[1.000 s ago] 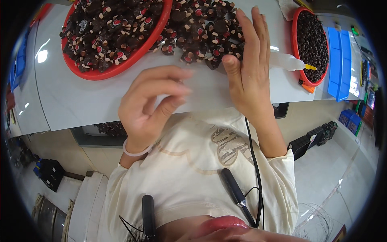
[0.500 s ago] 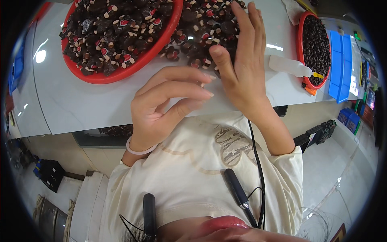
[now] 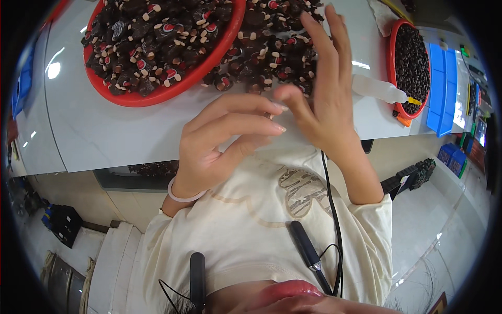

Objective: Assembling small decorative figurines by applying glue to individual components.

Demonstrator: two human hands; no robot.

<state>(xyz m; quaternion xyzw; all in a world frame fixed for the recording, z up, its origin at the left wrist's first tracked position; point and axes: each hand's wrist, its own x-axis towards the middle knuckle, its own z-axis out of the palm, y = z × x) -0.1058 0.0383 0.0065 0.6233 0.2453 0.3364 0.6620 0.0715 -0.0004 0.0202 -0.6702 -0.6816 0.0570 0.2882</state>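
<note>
Above the table's near edge, my left hand [image 3: 222,136] is closed, with a small dark piece [image 3: 269,115] pinched at its fingertips. The fingers mostly cover that piece, so its kind does not show. My right hand [image 3: 332,99] is open, fingers stretched out and thumb apart, to the right of the left hand's fingertips. Beyond both hands lies a loose heap of small dark parts [image 3: 272,57] with red and tan bits. A large red basin [image 3: 151,98] at the far left is full of similar parts.
Right of my right hand, a white squeeze bottle [image 3: 379,90] with a yellow tip lies on the white table [image 3: 115,136]. Beside it a smaller red basin [image 3: 392,57] holds small black parts. A blue tray [image 3: 442,89] stands farther right. A black cable [image 3: 334,209] hangs down my shirt.
My left hand has moved slightly right with the small piece. My right hand has shifted a little right, and its thumb has come down toward the left fingertips.
</note>
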